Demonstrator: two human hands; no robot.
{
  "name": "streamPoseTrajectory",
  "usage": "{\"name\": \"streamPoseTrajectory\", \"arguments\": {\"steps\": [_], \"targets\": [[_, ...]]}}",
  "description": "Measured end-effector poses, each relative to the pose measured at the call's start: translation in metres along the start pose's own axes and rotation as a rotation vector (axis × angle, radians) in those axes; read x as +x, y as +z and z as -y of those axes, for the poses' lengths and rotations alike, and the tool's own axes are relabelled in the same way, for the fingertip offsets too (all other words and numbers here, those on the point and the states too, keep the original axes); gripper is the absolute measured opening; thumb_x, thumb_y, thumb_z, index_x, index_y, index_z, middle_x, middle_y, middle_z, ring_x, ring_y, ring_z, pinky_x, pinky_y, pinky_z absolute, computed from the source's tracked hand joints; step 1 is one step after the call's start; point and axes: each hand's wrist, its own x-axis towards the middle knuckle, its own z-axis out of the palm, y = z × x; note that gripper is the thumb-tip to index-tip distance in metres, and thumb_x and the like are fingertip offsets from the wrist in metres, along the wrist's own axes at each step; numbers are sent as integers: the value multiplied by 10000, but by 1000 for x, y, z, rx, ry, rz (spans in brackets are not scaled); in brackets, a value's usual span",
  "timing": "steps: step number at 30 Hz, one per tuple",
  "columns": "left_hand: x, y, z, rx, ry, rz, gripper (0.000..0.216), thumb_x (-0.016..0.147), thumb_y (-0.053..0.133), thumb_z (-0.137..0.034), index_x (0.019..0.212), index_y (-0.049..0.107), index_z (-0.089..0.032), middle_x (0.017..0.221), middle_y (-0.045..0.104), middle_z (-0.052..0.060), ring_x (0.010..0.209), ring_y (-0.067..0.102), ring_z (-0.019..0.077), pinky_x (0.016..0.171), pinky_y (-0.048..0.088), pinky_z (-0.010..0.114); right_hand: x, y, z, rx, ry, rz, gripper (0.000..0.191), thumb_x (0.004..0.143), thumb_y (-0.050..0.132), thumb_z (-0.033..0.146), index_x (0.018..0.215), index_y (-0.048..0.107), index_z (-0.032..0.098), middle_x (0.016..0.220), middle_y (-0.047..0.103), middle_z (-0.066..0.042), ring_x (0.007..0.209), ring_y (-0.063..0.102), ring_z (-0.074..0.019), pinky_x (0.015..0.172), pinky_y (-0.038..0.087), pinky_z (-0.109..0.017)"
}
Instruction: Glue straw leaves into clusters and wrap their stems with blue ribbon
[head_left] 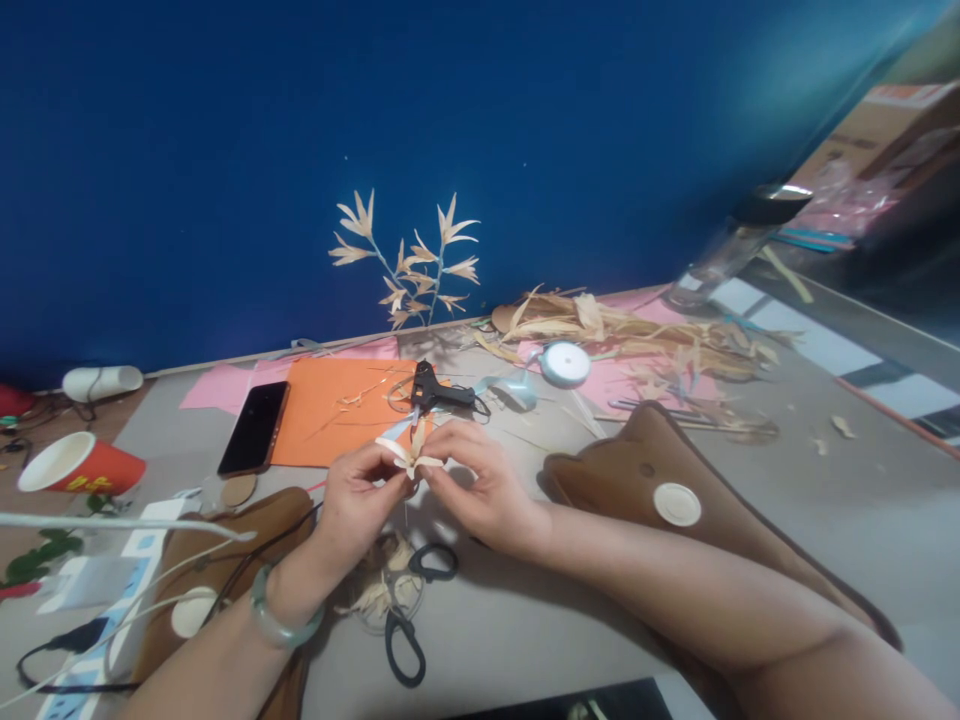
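Observation:
My left hand (358,500) and my right hand (480,485) meet over the grey table, both pinching a small pale straw flower (409,455) between the fingertips. A green bangle (281,615) circles my left wrist. Black-handled scissors (412,610) lie just under my hands beside a little heap of straw scraps (379,590). A black glue gun (439,392) rests on an orange sheet (330,420) right behind the flower.
A branch of straw flowers (409,265) leans on the blue wall. Dry leaves (637,335), a ribbon spool (564,363), a phone (253,428), a red paper cup (79,465), pink paper (225,385) and brown felt pieces (675,470) lie around.

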Motion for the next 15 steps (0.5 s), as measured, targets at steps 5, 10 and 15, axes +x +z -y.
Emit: {"name": "streamPoseTrajectory", "arguments": {"steps": [5, 10, 15], "targets": [[1, -1, -1, -19, 16, 12, 121, 691, 727, -175, 610, 647, -136, 564, 624, 3, 512, 556, 92, 498, 457, 179, 1, -2, 1, -11, -19, -12, 91, 823, 602, 108, 815, 652, 183, 820, 690, -53, 792, 631, -159, 763, 488, -332], [1, -1, -3, -60, -6, 19, 105, 665, 756, -178, 620, 666, -146, 581, 634, -1, 516, 554, 87, 505, 458, 177, 3, -3, 5, -9, -35, -13, 87, 812, 618, 102, 807, 656, 179, 802, 689, -48, 771, 637, -150, 743, 489, -318], [2, -3, -3, -194, -101, 52, 190, 654, 798, -290, 627, 676, -147, 526, 607, -2, 490, 544, 101, 489, 461, 203, 3, -4, 9, 23, -32, -26, 94, 813, 618, 113, 836, 673, 186, 805, 690, -51, 762, 642, -151, 729, 507, -315]]}}
